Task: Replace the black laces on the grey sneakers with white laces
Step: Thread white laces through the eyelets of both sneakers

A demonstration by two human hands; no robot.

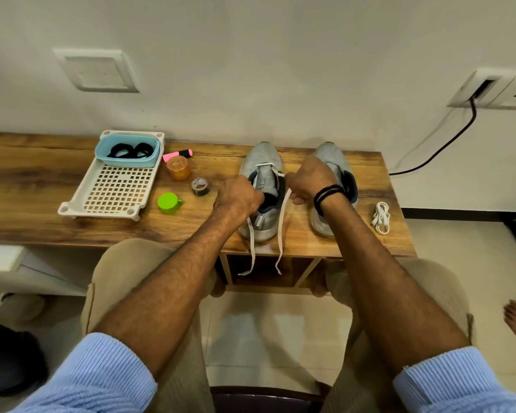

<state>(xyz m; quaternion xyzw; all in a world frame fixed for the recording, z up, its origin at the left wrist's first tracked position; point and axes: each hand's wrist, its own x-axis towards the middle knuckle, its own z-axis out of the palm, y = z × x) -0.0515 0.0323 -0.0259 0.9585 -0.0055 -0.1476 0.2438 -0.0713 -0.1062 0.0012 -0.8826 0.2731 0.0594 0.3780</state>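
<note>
Two grey sneakers stand side by side on the right half of the wooden table, toes toward the far edge and heels near the near edge. The first grey sneaker sits nearer the table's middle. The second grey sneaker sits nearer the right edge and is partly covered by the right wrist.

A white lace is threaded across the eyelets nearest the toe of the first grey sneaker. Its two strands run back along both sides of the shoe opening, pass over the near edge and hang below it.

The left hand is at the left side of the shoe opening with its fingers curled closed. The left strand runs out from under this hand, consistent with a grip on it. The contact itself is hidden.

The right hand is just right of the opening, fingers curled, and holds the right strand beside the tongue. Black cords are wrapped around the right wrist.

A bundled white lace lies near the right edge, apart from both shoes.

On the left half, a blue tub holds the black laces and stands at the far end of a white perforated tray. Between the tray and the first grey sneaker lie a pink highlighter, an orange jar, a tape roll and a green cap.
</note>
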